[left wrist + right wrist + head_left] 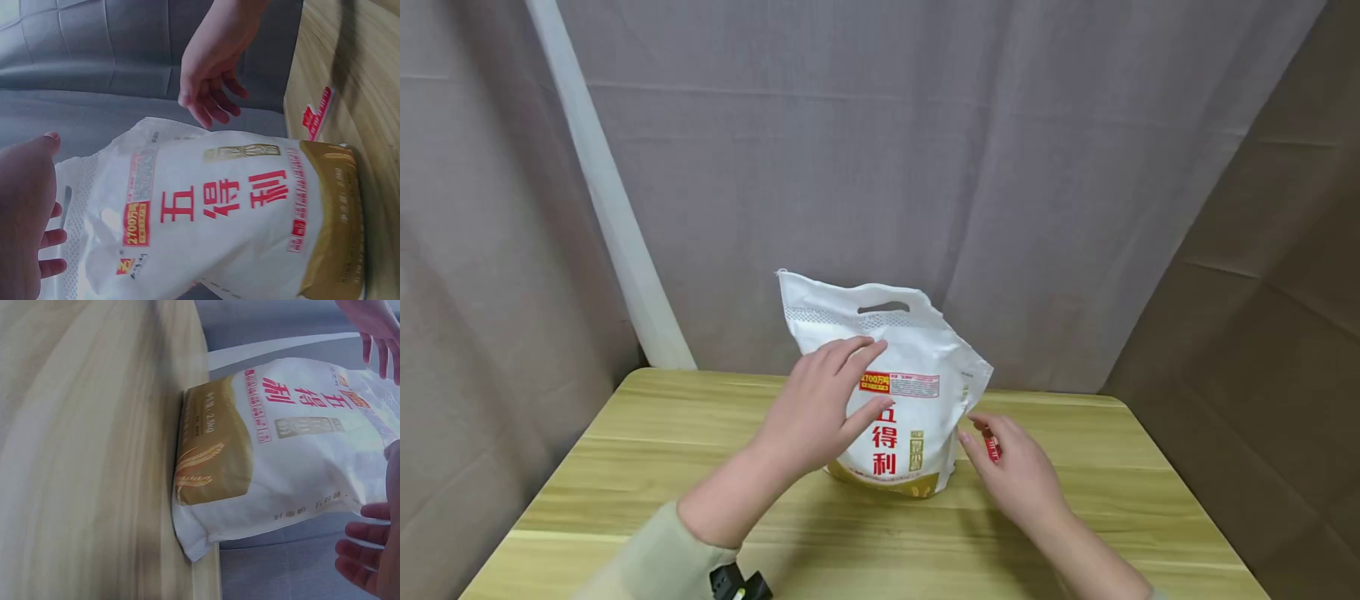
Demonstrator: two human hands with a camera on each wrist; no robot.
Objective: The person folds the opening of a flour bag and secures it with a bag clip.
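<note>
Flour bag stands between left hand and right hand.

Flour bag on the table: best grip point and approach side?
Probably the cut-out handle slot in the flat top flap of the flour bag, approached from above. The bag stands upright on the table, its bulging body too wide to wrap. The left hand already rests open on its front; the right hand hovers open beside it.
</note>
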